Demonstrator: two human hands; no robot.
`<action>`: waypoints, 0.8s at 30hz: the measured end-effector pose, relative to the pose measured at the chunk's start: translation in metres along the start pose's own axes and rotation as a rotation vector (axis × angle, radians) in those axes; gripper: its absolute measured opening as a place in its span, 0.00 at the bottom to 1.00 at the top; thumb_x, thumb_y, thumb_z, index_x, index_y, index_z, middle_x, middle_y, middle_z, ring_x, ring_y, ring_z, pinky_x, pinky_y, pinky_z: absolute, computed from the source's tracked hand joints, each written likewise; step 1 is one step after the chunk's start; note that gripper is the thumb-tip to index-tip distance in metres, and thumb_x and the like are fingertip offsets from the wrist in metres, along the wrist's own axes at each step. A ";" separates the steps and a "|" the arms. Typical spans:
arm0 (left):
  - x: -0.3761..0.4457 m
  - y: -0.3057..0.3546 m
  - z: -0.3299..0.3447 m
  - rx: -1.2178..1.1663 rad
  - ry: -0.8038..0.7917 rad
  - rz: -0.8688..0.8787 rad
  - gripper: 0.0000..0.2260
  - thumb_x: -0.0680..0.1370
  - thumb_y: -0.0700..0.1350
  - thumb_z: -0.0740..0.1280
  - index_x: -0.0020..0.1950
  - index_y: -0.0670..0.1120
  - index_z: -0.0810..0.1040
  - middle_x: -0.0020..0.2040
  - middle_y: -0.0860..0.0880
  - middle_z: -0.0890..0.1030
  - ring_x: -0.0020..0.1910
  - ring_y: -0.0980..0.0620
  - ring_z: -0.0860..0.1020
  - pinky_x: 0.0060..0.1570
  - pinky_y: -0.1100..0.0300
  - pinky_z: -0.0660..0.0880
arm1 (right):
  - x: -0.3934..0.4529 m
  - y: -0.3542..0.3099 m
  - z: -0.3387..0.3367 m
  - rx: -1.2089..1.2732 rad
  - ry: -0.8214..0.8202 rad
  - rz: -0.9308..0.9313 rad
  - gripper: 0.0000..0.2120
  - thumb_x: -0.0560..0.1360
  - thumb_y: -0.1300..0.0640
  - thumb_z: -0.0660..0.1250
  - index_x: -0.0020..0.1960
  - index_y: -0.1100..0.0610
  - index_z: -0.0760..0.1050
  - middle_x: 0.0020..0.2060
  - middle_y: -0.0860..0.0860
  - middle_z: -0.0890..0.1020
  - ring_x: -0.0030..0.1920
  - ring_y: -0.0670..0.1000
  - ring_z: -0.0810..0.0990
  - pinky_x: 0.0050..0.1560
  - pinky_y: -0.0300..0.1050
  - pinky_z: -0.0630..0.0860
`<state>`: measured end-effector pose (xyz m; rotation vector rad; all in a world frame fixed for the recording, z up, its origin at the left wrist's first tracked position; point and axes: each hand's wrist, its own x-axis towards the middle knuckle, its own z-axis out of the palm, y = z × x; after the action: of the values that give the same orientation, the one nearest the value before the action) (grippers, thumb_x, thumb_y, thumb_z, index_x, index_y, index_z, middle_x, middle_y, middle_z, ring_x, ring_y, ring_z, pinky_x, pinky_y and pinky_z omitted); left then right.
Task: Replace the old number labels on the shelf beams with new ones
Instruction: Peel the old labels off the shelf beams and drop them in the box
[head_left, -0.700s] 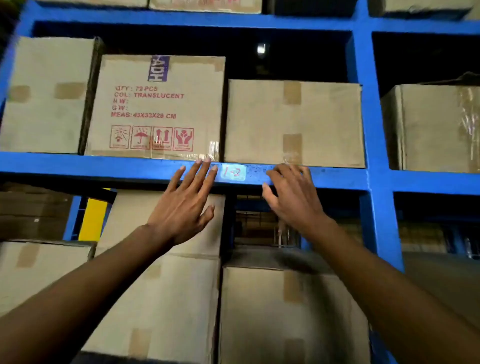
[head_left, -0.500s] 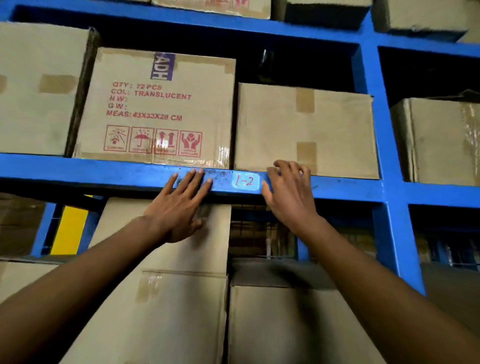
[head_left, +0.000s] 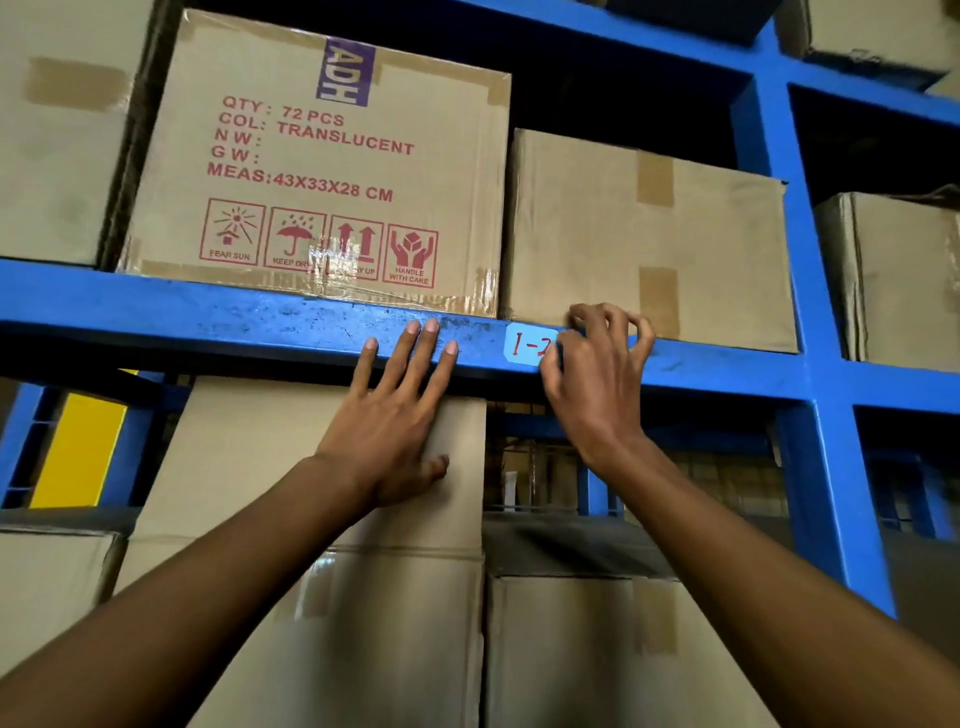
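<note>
Blue steel rack (head_left: 789, 249) filling the view, cartons on every level. I'm looking up at the front beam (head_left: 208, 317), which is running across at a slant, paint scuffed along its top edge.

Label (head_left: 527, 347) is sitting on the beam face, pale, red "1-2" handwritten; its right end is hidden under the right hand (head_left: 597, 384). That hand is curling its fingers, tips bunched together at the label's right edge and the beam's top lip. Can't tell if it's actually pinching the label or just touching it.

Left hand (head_left: 387, 421) is lying flat and spread, fingertips on the beam face left of the label, palm and thumb resting against the carton (head_left: 234, 467) below. Holding nothing.

Bare beam showing between the two hands and further left. The printed box (head_left: 322, 156) and the plain box (head_left: 644, 239) are sitting right at the beam's top edge, so there's little room above the label. Upright (head_left: 826, 467) is standing near on the right. Dark gap under the beam, right of the carton.
</note>
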<state>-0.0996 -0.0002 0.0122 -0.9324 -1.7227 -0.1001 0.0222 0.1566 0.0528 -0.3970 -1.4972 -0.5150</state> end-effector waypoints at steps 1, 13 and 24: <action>0.000 0.000 0.000 0.001 0.001 0.002 0.46 0.74 0.63 0.59 0.69 0.46 0.25 0.75 0.42 0.30 0.74 0.43 0.31 0.74 0.42 0.38 | 0.002 0.000 -0.001 -0.031 -0.015 -0.018 0.09 0.73 0.57 0.63 0.43 0.62 0.79 0.56 0.55 0.78 0.63 0.56 0.69 0.64 0.52 0.48; 0.000 0.002 0.002 -0.014 0.044 -0.002 0.47 0.73 0.62 0.61 0.73 0.45 0.29 0.75 0.40 0.32 0.74 0.42 0.32 0.73 0.42 0.38 | 0.010 -0.004 -0.026 0.321 -0.042 -0.058 0.06 0.68 0.57 0.67 0.39 0.60 0.79 0.62 0.53 0.77 0.68 0.51 0.65 0.64 0.45 0.51; -0.005 0.053 0.004 -0.166 0.160 -0.058 0.42 0.67 0.54 0.70 0.75 0.41 0.57 0.75 0.34 0.55 0.75 0.37 0.53 0.71 0.40 0.55 | -0.021 0.069 -0.065 0.568 -0.046 0.180 0.04 0.71 0.58 0.67 0.39 0.56 0.80 0.50 0.52 0.83 0.56 0.52 0.73 0.58 0.55 0.68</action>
<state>-0.0693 0.0348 -0.0136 -0.9682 -1.6103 -0.3512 0.1146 0.1799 0.0332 -0.0935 -1.5597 0.0718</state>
